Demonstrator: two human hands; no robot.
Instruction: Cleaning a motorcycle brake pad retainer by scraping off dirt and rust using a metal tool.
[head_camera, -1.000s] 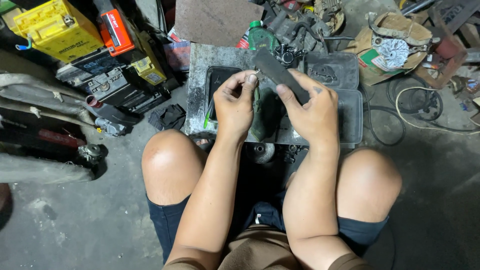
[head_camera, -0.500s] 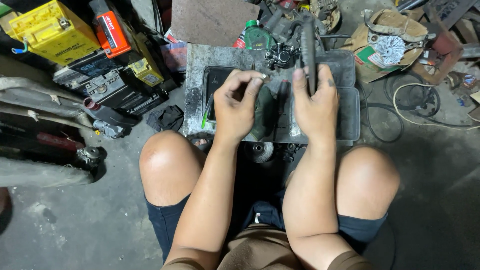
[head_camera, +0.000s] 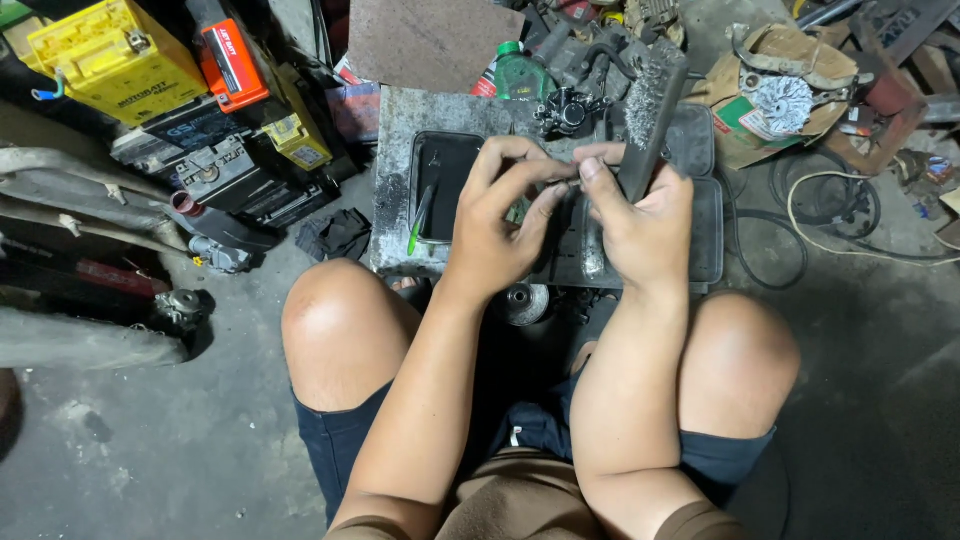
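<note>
Head view, from left to right: a yellow battery (head_camera: 115, 60) sits in the upper left of the frame, well apart from the hands. At centre, the left hand (head_camera: 500, 225) pinches a small part (head_camera: 568, 186), too small to identify, between its fingertips over a black tray (head_camera: 706, 230) on the grey worktop (head_camera: 395, 200). Touching it from the right, the right hand (head_camera: 645, 225) is clamped on a wire brush (head_camera: 648, 110), whose bristled head tilts toward the upper right.

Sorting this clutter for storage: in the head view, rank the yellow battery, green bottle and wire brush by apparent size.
1. yellow battery
2. wire brush, though nearer the camera in the right hand
3. green bottle, partly hidden
</note>
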